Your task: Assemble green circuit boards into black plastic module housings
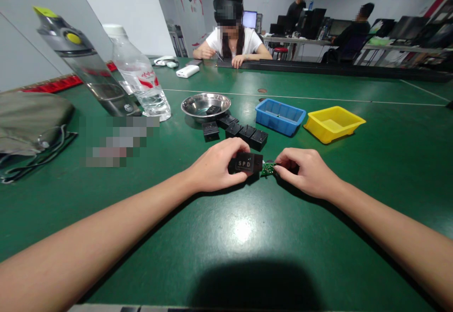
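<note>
My left hand [226,165] grips a black plastic box marked SPD [247,162], fingers on top and thumb along its near side. Between the thumb and fingers of my right hand [304,170] is a small green circuit board [268,169]. The board's left end meets the box's right side; whether it sits inside the box I cannot tell. Just beyond my left hand, several similar black boxes [258,139] stand in a row, with one box [211,131] a little to the left.
Behind the boxes stands a steel bowl [189,109] holding a black part. A blue tray [283,125] and a yellow tray [323,135] are to the right. Two bottles [141,80] and a cloth bag [31,118] stand left. Across the green table [170,255] sits a person [230,29].
</note>
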A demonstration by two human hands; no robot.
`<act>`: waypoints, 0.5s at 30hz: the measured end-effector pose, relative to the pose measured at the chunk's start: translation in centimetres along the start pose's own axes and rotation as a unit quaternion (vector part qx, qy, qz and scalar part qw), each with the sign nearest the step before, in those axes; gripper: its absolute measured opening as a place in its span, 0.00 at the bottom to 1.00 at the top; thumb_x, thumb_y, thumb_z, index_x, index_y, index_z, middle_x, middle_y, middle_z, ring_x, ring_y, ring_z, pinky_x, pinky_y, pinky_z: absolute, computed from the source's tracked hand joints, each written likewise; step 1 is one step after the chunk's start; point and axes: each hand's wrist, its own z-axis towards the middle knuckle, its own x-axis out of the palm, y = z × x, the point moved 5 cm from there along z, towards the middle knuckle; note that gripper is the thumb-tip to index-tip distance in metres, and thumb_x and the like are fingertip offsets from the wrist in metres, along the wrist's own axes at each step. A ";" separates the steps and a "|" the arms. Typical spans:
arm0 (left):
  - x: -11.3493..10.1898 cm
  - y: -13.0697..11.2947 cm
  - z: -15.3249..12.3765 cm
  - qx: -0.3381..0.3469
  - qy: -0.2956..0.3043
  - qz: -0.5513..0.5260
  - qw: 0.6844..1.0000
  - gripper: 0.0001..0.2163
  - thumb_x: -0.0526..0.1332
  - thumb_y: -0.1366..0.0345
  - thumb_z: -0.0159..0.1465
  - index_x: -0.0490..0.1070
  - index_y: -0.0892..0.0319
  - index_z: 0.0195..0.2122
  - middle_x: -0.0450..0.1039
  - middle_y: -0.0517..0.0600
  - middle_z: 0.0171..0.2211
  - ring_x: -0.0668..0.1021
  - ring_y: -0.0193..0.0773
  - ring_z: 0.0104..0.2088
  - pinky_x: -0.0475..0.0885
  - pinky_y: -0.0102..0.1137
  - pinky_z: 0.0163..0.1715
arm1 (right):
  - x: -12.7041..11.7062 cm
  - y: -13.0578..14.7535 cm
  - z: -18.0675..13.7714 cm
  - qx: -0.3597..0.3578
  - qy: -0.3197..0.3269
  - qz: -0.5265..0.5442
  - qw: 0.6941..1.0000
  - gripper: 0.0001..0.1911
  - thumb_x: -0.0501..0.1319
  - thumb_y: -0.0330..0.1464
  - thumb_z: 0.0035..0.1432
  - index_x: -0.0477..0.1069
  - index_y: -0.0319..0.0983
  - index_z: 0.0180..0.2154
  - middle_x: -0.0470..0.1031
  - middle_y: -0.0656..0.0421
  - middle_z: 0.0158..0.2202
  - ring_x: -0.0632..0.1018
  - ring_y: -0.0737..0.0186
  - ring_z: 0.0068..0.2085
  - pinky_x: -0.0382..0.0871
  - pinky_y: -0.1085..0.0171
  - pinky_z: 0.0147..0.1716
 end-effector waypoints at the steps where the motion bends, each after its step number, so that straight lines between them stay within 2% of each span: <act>1: 0.0 0.0 0.0 0.002 -0.001 -0.001 1.000 0.12 0.63 0.63 0.56 0.66 0.58 0.41 0.73 0.48 0.37 0.76 0.39 0.35 0.71 0.33 0.36 | 0.0 0.0 0.0 -0.001 0.000 0.000 1.000 0.05 0.60 0.31 0.61 0.71 0.39 0.31 0.74 0.60 0.26 0.72 0.66 0.27 0.63 0.67 0.29; 15: 0.1 0.0 0.0 0.008 0.002 -0.006 1.000 0.12 0.64 0.64 0.56 0.67 0.58 0.41 0.73 0.48 0.36 0.75 0.38 0.34 0.69 0.31 0.35 | -0.1 0.0 0.0 -0.003 -0.002 0.002 1.000 0.05 0.60 0.31 0.61 0.71 0.38 0.31 0.73 0.60 0.26 0.72 0.66 0.27 0.62 0.67 0.29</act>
